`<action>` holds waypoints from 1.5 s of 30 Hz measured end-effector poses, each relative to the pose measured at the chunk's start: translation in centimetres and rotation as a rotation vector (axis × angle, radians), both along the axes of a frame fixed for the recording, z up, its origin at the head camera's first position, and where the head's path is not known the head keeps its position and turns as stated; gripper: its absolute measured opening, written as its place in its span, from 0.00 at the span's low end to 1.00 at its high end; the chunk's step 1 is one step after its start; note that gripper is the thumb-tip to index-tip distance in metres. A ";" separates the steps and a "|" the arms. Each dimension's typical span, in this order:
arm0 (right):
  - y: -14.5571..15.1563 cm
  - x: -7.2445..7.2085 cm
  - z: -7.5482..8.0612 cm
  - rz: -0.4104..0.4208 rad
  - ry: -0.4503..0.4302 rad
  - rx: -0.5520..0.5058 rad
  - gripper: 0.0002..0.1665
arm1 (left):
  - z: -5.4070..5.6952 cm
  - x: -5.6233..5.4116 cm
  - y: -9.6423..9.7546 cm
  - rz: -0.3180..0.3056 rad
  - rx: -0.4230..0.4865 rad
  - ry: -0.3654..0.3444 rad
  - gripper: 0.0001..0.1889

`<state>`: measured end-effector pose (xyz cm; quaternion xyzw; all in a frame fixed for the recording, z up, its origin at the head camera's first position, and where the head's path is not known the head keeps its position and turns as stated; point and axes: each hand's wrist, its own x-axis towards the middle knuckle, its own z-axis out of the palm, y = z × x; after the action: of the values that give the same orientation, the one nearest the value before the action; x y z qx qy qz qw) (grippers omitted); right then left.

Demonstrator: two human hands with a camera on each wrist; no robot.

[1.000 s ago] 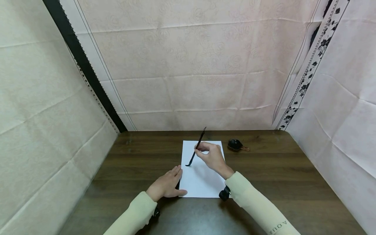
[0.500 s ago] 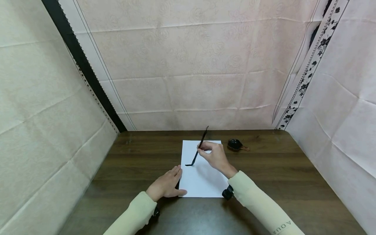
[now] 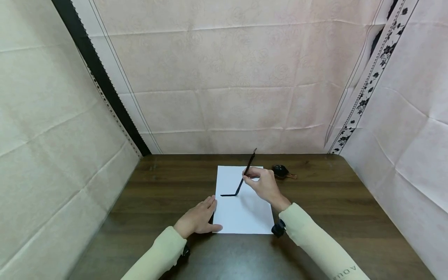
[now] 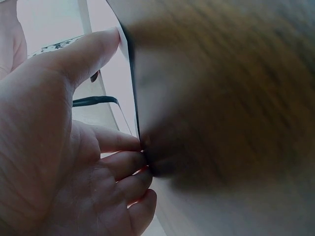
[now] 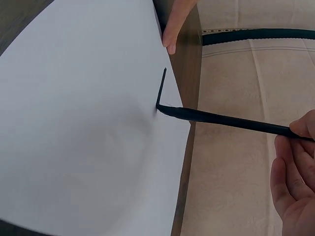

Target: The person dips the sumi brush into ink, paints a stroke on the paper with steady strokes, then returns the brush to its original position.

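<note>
My right hand [image 3: 264, 186] pinches a dark brush [image 3: 249, 165] partway up its handle. The brush leans away, and its tip meets the white paper [image 3: 241, 217] at the right end of a black stroke [image 3: 228, 195]. In the right wrist view the brush [image 5: 226, 119] and the thin stroke [image 5: 162, 88] join at a sharp angle. My left hand [image 3: 198, 219] rests at the paper's left edge with its fingers extended, thumb on the lower left corner. The left wrist view shows its fingertips [image 4: 142, 184] down against the wooden surface.
A small black dish [image 3: 279, 171] with a brown handle-like end sits right of the paper, partly behind my right hand. Paper and dish lie on a brown wooden table [image 3: 157, 186]. Pale cloth [image 3: 224, 109] hangs behind it and along both sides.
My right hand has drawn the brush to the right across the paper, and the black stroke has grown from a short mark into a longer horizontal line. My left hand has stayed put.
</note>
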<state>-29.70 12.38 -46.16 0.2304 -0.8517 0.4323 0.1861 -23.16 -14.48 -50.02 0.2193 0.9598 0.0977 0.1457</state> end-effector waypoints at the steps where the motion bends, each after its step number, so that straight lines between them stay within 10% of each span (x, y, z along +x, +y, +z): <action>1: 0.2 0.0 0.0 0.000 0.002 0.000 0.04 | 0.0 0.0 0.0 -0.004 -0.001 0.003 0.53; 45: 6.0 0.7 2.2 -0.054 -0.011 0.134 0.06 | -0.3 0.0 -0.3 -0.013 0.016 -0.001 0.53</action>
<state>-29.04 18.43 -43.98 0.2168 -0.8857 0.3705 0.1770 -23.19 -14.73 -50.29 0.2267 0.9574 0.1043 0.1450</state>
